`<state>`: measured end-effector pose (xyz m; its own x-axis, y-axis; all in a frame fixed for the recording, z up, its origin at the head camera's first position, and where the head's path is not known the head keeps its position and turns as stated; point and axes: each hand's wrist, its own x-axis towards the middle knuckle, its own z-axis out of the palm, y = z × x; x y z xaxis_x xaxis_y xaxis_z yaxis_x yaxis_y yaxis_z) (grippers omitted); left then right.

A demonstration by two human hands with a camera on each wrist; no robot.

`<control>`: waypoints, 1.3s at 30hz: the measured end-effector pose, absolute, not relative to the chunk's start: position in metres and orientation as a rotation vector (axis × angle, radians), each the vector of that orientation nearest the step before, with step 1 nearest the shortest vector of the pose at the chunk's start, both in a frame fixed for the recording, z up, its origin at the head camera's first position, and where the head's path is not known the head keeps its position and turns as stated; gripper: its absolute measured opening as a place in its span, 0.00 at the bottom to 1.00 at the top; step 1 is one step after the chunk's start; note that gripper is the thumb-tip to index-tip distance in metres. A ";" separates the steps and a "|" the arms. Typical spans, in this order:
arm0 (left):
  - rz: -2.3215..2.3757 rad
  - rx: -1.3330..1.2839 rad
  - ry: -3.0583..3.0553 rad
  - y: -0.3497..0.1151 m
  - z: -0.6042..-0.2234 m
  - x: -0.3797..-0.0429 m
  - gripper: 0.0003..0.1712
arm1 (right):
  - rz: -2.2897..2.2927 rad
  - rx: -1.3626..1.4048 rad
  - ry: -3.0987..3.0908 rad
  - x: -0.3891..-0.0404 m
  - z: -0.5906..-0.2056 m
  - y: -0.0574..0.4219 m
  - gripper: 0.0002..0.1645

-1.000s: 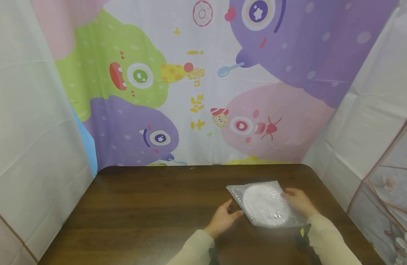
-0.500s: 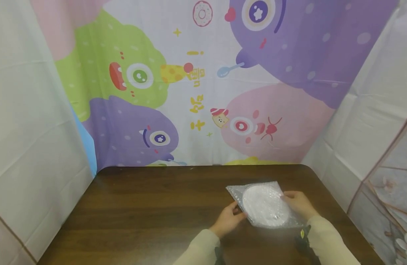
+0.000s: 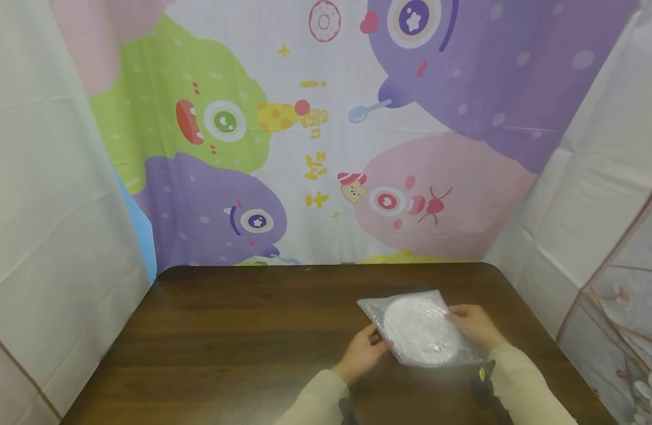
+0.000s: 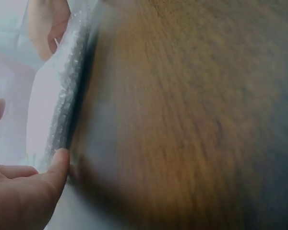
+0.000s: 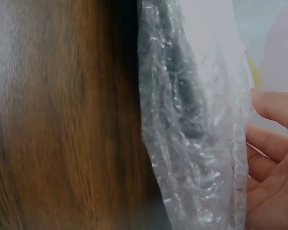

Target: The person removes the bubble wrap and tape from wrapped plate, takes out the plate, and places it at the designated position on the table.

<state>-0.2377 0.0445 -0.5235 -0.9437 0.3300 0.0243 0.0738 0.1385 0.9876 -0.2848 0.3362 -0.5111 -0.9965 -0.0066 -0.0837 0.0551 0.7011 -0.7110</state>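
Note:
A clear bubble-wrap bag (image 3: 464,353) with a flat, round white disc (image 3: 422,330) inside lies at the right of the brown table. My left hand (image 3: 360,354) grips its left edge, the thumb at the near side and the fingers at the far side. In the left wrist view a fingertip (image 4: 61,157) touches the bag's lower edge. On the opposite side my right hand (image 3: 477,326) pinches the bag, thumb on top. The right wrist view has its fingers (image 5: 269,143) curled beside the crinkled wrap (image 5: 197,182), partly hidden by it. What the disc is cannot be told.
Dark wood table (image 3: 225,330) stretches left of the bag. Behind it hangs a cloth (image 3: 326,236) printed with cartoon monsters. Pale hangings (image 3: 44,206) stand along the left side, and flower-printed ones (image 3: 623,307) on the right.
My left hand has moved in from beside the bag and taken hold of its left edge. The bag has since shifted slightly left, with my right hand following.

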 end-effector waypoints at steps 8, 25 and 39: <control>1.941 0.404 2.214 0.033 -0.525 -0.235 0.33 | -1.256 0.009 2.795 -0.285 -0.509 0.324 0.27; 2.043 0.278 2.187 0.000 -0.526 -0.228 0.29 | -1.355 -0.057 2.765 -0.285 -0.506 0.284 0.25; 2.076 0.106 2.201 -0.026 -0.524 -0.220 0.36 | -1.357 -0.132 2.785 -0.290 -0.509 0.251 0.21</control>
<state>-0.2196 -0.0264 -0.5243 -0.9911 0.1287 -0.0352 -0.0276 0.0605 0.9978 -0.2900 0.2514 -0.5088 -0.9956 -0.0941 0.0007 -0.0586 0.6133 -0.7877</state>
